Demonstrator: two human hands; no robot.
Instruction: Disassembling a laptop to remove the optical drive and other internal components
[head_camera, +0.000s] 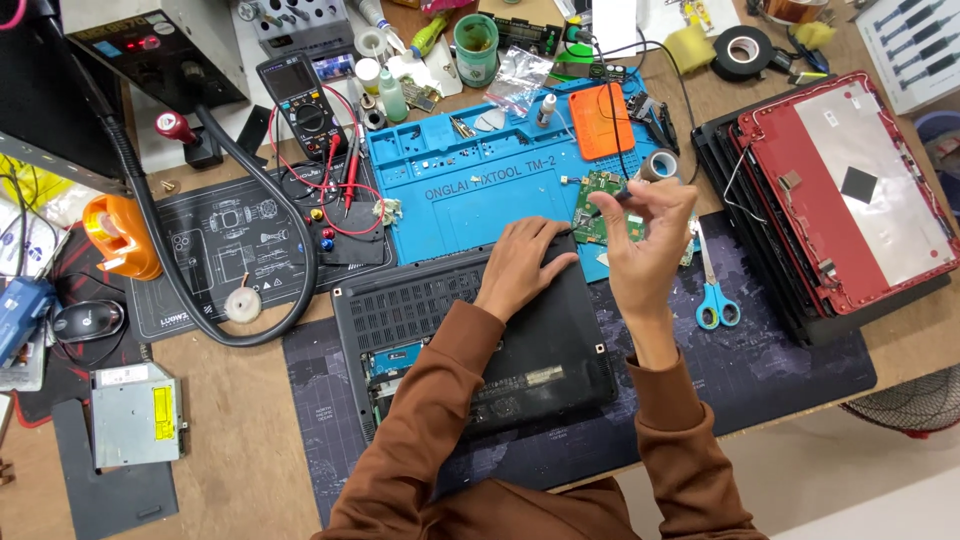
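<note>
The right hand (645, 240) is hovering raised above the far right corner of the upturned black laptop (480, 340), its fingertips pinched closed on a slim dark tool (612, 200) whose long axis is running from the fingers leftward and slightly down toward the green circuit board (600, 205). That board is lying just beyond the laptop's far edge, on the near right part of the blue repair mat (470, 185), so it is sitting right at the right hand's fingertips, with the tool tip seeming to meet it. The left hand (520, 265) is resting palm down, fingers spread flat and gripping nothing, on the laptop's far edge, just left of the board; the right hand is the nearer of the two. Counting outward: one tool in the fingers, one green board, one upturned laptop, one blue mat, one pair of blue-handled scissors (712, 290) just right of the right hand, and one red laptop lid (850, 190) near the worktop's right edge.
</note>
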